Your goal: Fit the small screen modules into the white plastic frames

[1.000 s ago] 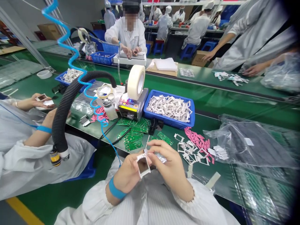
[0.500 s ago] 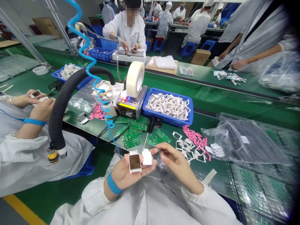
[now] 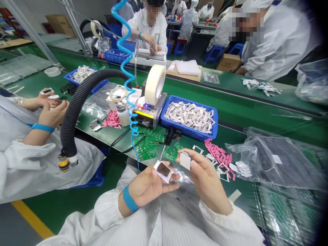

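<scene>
In the head view, the left hand [image 3: 148, 188] is half curled, with a small white frame with a dark pane [image 3: 163, 171] held at its fingertips. The right hand [image 3: 207, 181] pinches a white square pad [image 3: 185, 160] between thumb and fingers, a narrow gap from the frame. Both hands are above a crinkled plastic bag [image 3: 184, 178], near the bench's [image 3: 230, 135] edge, with green circuit boards [image 3: 147, 152] just ahead and pink strips [image 3: 219, 153] to the right.

A small rectangular panel [image 3: 163, 172] with a white frame and glossy brownish face sits tilted in the left hand [image 3: 150, 186]. A white square piece [image 3: 185, 160], perhaps paper or foam, stands nearly upright, pinched in the right hand [image 3: 206, 181], just apart from it.
</scene>
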A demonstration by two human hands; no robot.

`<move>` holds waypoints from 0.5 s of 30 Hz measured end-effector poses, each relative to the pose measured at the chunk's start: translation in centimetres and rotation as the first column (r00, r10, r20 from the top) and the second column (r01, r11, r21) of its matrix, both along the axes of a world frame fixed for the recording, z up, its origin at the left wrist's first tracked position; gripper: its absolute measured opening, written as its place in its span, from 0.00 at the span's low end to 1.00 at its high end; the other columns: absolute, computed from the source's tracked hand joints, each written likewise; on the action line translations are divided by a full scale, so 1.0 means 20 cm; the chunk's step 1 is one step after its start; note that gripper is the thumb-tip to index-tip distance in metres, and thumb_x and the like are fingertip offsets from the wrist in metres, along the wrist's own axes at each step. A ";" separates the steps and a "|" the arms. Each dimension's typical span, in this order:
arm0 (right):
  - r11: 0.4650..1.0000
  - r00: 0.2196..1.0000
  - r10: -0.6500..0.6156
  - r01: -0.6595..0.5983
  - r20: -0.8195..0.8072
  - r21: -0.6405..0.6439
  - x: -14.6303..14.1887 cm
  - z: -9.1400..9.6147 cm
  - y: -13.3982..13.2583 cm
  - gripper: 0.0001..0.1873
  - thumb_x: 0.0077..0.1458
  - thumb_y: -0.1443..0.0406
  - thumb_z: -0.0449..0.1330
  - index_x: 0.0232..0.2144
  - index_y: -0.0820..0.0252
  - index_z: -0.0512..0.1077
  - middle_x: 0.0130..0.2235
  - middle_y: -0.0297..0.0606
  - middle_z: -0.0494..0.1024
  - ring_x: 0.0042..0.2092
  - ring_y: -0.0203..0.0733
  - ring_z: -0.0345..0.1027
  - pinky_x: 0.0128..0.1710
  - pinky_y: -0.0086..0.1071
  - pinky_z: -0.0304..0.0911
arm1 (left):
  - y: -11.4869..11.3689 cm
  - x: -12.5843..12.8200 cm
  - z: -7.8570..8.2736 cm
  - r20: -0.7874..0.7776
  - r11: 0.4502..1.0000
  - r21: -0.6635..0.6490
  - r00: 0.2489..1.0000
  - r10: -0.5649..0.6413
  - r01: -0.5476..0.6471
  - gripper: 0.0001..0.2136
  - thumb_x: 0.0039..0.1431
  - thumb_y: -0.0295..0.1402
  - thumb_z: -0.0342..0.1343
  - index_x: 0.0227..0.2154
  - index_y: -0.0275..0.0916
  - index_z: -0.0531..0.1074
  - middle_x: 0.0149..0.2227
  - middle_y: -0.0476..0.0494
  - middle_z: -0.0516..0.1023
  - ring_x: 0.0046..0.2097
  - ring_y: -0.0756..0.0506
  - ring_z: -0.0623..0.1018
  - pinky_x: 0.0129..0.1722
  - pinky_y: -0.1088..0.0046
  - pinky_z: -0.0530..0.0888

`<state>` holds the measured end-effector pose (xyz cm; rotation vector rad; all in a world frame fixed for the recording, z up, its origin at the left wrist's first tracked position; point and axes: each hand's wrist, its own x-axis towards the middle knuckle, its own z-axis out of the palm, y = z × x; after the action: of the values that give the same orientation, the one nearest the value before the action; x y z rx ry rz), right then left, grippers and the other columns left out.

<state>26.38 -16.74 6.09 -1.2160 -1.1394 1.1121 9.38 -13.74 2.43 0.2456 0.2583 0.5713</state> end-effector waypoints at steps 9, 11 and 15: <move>0.836 0.518 -0.387 -0.151 0.763 0.527 -0.11 0.08 -0.03 0.06 0.55 0.67 0.59 0.36 0.54 0.73 0.34 0.35 0.79 0.36 0.41 0.65 0.47 0.45 0.54 | 0.00 0.02 0.00 -0.165 0.995 0.027 0.982 0.095 -0.092 0.20 0.40 0.36 0.68 0.40 0.40 0.76 0.34 0.48 0.78 0.36 0.50 0.75 0.40 0.73 0.69; 0.819 0.513 -0.430 -0.125 0.743 0.561 -0.14 0.07 -0.03 0.05 0.55 0.67 0.59 0.35 0.55 0.74 0.34 0.35 0.79 0.36 0.40 0.65 0.48 0.46 0.53 | 0.00 0.03 0.01 -0.187 0.994 0.027 0.977 0.106 -0.102 0.21 0.40 0.36 0.68 0.40 0.40 0.76 0.35 0.48 0.78 0.38 0.49 0.75 0.41 0.73 0.69; 0.834 0.517 -0.436 -0.074 0.736 0.546 -0.18 0.02 -0.03 0.05 0.56 0.67 0.58 0.34 0.54 0.75 0.36 0.35 0.79 0.38 0.41 0.64 0.49 0.47 0.53 | -0.02 0.04 -0.02 -0.184 0.994 -0.008 0.977 0.110 -0.113 0.17 0.41 0.36 0.67 0.37 0.39 0.76 0.36 0.47 0.79 0.40 0.48 0.76 0.42 0.72 0.69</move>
<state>22.72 -17.35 6.51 -1.4060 -1.8280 -0.1099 10.19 -14.05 2.10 0.2676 0.4573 0.6580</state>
